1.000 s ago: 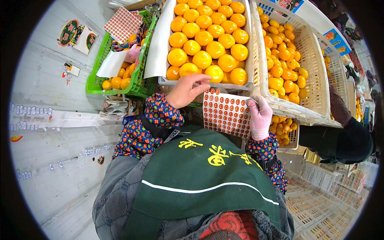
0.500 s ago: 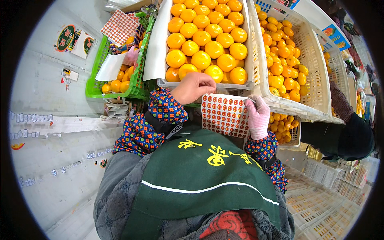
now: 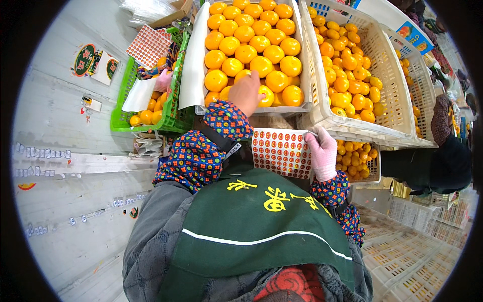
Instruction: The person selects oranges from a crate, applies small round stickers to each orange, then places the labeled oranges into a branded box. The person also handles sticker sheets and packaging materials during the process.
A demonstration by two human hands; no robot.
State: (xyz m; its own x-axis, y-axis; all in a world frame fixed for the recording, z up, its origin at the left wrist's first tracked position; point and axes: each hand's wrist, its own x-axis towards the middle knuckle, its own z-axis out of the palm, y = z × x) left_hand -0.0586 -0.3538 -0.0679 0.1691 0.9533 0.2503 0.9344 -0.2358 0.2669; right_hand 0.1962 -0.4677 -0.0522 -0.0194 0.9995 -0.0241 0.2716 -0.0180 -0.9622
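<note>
My bare left hand (image 3: pixel 245 94) reaches over the near rows of oranges (image 3: pixel 261 66) in the white-lined crate. Its fingertips rest on or just above the fruit, and thumb and forefinger are spread apart. Whether a small sticker clings to a finger is too small to tell. In a pink knitted glove, my right hand (image 3: pixel 323 153) pinches the upper right corner of a white sheet of round red stickers (image 3: pixel 282 152). That sheet hangs in front of my green apron (image 3: pixel 251 211), just below the crate's near edge.
Right of the crate stands a cream plastic basket (image 3: pixel 380 50) of loose oranges, with another container of fruit below. On the left, a green basket (image 3: pixel 116 115) holds oranges, a pink glove (image 3: pixel 163 80) and another sticker sheet (image 3: pixel 148 46). Another person's sleeved arm (image 3: pixel 448 156) is at far right.
My left hand has moved from the sticker sheet's upper left corner up and forward onto the oranges, its fingers spreading. My right hand still holds the sheet in nearly the same place.
</note>
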